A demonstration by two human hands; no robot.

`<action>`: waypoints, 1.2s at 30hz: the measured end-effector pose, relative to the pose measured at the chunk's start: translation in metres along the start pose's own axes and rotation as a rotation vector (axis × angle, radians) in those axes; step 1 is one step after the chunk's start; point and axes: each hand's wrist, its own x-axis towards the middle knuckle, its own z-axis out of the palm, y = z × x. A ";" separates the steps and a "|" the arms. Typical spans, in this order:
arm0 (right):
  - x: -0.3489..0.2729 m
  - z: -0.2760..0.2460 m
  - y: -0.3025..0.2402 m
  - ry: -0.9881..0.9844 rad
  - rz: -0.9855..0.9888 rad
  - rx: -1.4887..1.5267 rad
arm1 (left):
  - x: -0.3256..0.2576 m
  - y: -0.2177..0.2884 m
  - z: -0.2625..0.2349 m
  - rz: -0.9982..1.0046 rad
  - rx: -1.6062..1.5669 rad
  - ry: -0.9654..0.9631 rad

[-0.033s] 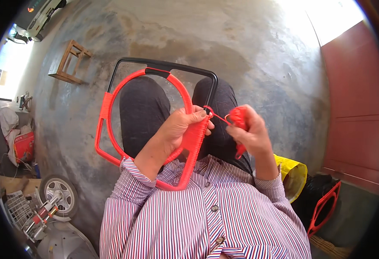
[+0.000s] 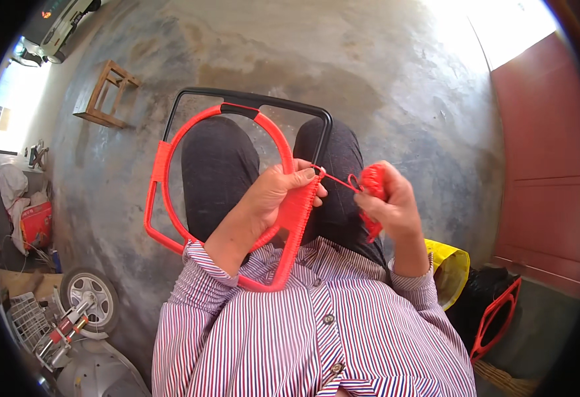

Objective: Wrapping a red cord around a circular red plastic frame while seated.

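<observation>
A rectangular black frame (image 2: 293,102) with a ring inside it rests over my knees and against my shirt. Red cord covers most of the ring and the frame's lower and side parts, while the top bar is bare black. My left hand (image 2: 277,192) is closed on the frame's right side, its thumb on the top end of the red wrapping. A taut red strand runs from there to my right hand (image 2: 396,205), which grips a bundle of red cord (image 2: 372,180). A small loop of cord stands out beside the bundle.
A wooden stool (image 2: 107,94) lies on the concrete floor at the far left. Nearer on that side are a wheel (image 2: 90,299) and metal scooter parts. To my right stand a yellow bag (image 2: 450,274), another red-wrapped frame (image 2: 498,321) and a red door (image 2: 544,165).
My right hand has moved slightly to the right with the cord bundle, and the loop of strand at the frame has drawn in close. My left hand stays in place.
</observation>
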 end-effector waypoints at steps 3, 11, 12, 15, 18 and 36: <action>-0.012 -0.010 0.000 -0.020 0.001 0.164 | 0.000 0.003 0.003 -0.003 -0.025 -0.025; -0.027 -0.004 -0.002 0.004 -0.019 0.341 | 0.007 -0.001 -0.002 0.018 -0.030 0.038; -0.021 -0.022 0.000 0.030 -0.018 0.356 | 0.008 0.000 -0.002 0.015 -0.030 0.031; -0.007 -0.066 -0.008 0.435 -0.017 0.193 | 0.008 -0.001 -0.007 0.008 -0.062 0.022; -0.021 -0.191 0.021 0.578 -0.193 0.446 | 0.009 0.002 -0.006 -0.020 -0.105 -0.004; 0.046 0.018 0.009 0.015 -0.168 -0.389 | -0.005 -0.001 0.010 -0.007 -0.030 -0.019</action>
